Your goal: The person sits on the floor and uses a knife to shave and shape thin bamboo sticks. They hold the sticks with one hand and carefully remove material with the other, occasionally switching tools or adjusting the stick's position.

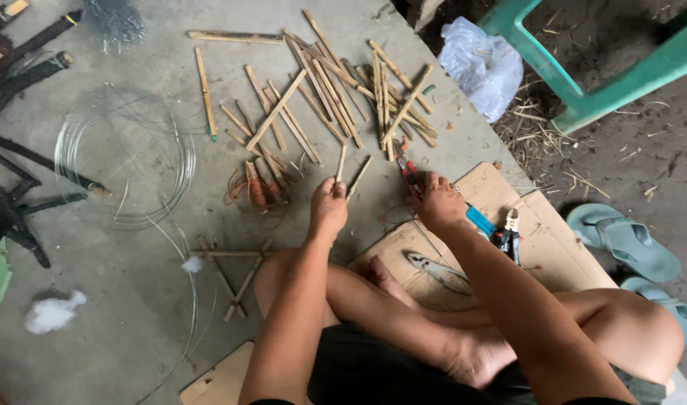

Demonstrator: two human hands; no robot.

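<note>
Head view looks down on a person sitting cross-legged on a concrete floor (133, 315). Left hand (329, 206) is closed around two thin bamboo sticks (348, 171), held upright in a V just below a scattered pile of cut sticks (336, 97). Right hand (436, 202) is clamped on the handles of red pliers (408, 169), whose tip is hard to make out against the litter. The two hands sit apart, near each other. A coil of thin wire (126, 154) lies to the left, faint against the floor. Cardboard (553, 247) under the right arm carries more tools (508, 234), partly hidden by the forearm. A triangle of tied sticks (231, 274) is half covered by the left arm. Green sandals (624, 240) and a green chair (583, 82) are cut off at the frame edge.
</note>
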